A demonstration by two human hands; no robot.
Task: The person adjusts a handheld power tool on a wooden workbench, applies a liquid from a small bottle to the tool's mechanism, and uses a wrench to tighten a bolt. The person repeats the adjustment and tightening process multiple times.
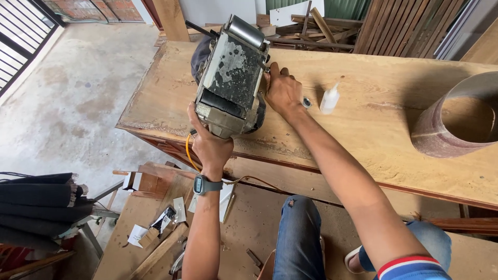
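Both hands [210, 145] on upturned belt sander [232, 78]

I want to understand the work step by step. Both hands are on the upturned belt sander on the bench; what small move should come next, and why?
Probably slide the sanding belt loop onto the belt sander. Its rollers look bare, the left hand steadies its near end, and the right hand is at its side, so it seems ready.

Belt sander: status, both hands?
Left hand grips belt sander at its near end. Right hand on its right side. Sander upturned on workbench. Small white bottle and sanding belt loop lie apart, right.
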